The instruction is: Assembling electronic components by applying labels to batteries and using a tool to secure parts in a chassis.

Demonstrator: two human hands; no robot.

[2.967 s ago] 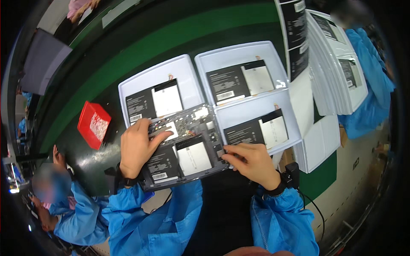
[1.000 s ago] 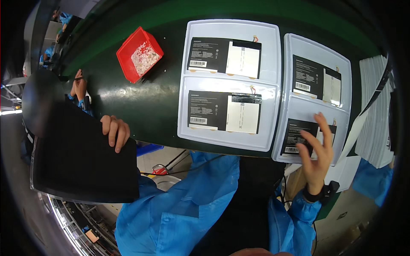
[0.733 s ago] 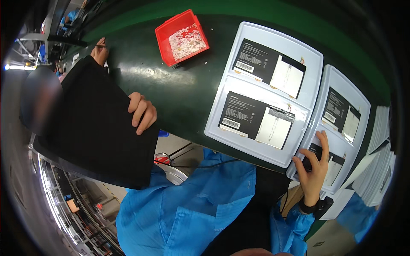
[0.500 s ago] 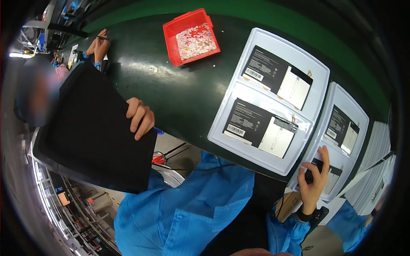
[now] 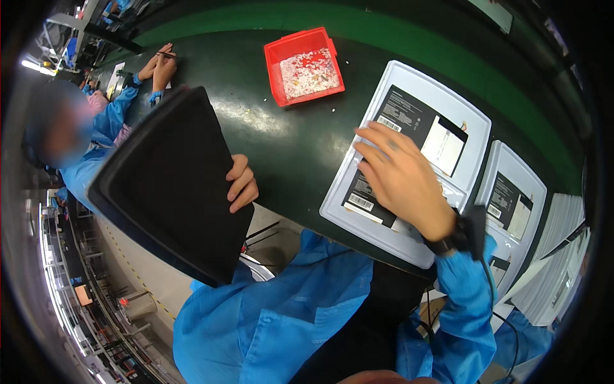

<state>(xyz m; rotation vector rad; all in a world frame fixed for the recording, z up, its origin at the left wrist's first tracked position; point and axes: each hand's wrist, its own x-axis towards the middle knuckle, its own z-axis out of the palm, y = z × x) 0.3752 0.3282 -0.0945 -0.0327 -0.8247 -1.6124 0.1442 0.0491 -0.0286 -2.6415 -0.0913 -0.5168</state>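
Observation:
My left hand point(image 5: 243, 184) grips the right edge of a large black tray-like panel point(image 5: 169, 185), held tilted at the left, its fingers curled over the edge. My right hand point(image 5: 406, 176), palm down with fingers stretched, is over a white two-compartment tray point(image 5: 332, 195). Its fingertips are near the divider by the tray's left side; whether they touch it I cannot tell. Flat black-and-white battery packs lie in this tray: one in the far compartment point(image 5: 444, 150), one in the near compartment point(image 5: 361, 201), partly hidden by my hand.
A red bin point(image 5: 275, 70) of small white bits stands on the dark green table point(image 5: 224, 83). To the right is a second white tray point(image 5: 534, 182) with battery packs, beside a stack of white trays point(image 5: 556, 262). At the far left sits a co-worker in blue point(image 5: 105, 128).
My right hand has moved left and away from me, from the second white tray to over the first. The black panel, in my left hand, has shifted right and turned.

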